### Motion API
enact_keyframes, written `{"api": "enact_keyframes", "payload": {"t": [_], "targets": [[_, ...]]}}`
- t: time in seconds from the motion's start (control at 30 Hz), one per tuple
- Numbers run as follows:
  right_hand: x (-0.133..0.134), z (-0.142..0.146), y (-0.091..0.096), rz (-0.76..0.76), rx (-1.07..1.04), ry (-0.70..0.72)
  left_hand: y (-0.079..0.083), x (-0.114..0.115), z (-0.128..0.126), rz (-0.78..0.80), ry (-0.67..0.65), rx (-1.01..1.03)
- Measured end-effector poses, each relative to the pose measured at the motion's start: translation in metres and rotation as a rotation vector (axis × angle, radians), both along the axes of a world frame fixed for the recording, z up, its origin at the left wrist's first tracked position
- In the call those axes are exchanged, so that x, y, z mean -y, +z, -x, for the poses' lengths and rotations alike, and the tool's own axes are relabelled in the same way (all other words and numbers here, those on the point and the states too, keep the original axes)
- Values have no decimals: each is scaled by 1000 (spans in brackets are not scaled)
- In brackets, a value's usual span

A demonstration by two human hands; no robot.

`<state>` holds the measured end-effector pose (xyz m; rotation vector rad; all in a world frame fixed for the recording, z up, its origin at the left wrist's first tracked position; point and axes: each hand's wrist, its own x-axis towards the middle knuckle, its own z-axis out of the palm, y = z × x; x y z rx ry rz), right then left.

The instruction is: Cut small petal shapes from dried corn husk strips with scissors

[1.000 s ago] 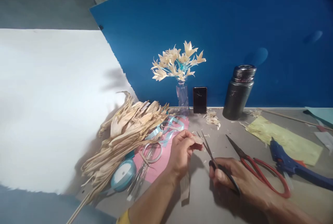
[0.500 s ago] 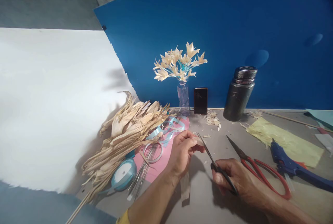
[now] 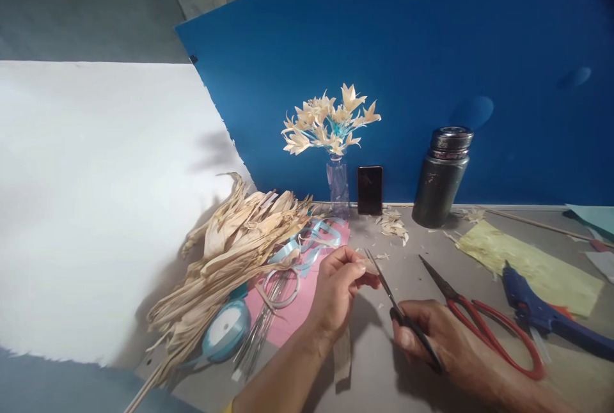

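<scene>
the left hand [image 3: 338, 282] is closed in a pinch, thumb against forefinger, on a pale strip [image 3: 370, 266] raised over the middle of the table [image 3: 378, 368]. a tan length [image 3: 342, 362] shows below that hand; whether it belongs to the same strip i cannot tell. the right hand [image 3: 429, 330] is wrapped round black-handled scissors [image 3: 387, 289], their nearly closed blades meeting the strip's outer edge; whether they bite into it is too small to see.

the strip looks like dry husk, so i'd judge it very light, thin and papery, bendy yet apt to split along its grain. it is best held flat between the fingertips, close to the blades, without squeezing hard. the scissors should feel stiff and fairly light, and the handle loops are the place to grip them.

toward the table's left edge lies a husk bundle [image 3: 235, 253]; red-handled scissors [image 3: 499, 330] lie right of the right hand, and a flower vase [image 3: 338, 186] stands at the back edge.
</scene>
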<state>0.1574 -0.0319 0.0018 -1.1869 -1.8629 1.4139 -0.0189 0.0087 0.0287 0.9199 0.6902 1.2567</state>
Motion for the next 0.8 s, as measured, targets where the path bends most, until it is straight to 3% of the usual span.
{"api": "enact_keyframes", "payload": {"t": [0.23,0.8], "targets": [[-1,-1,-6,54,-30,-1,6,2,0,-1,-6,-7],[1,-2,6,57,67,8,11,-4,14,-81,-63,-137]]}}
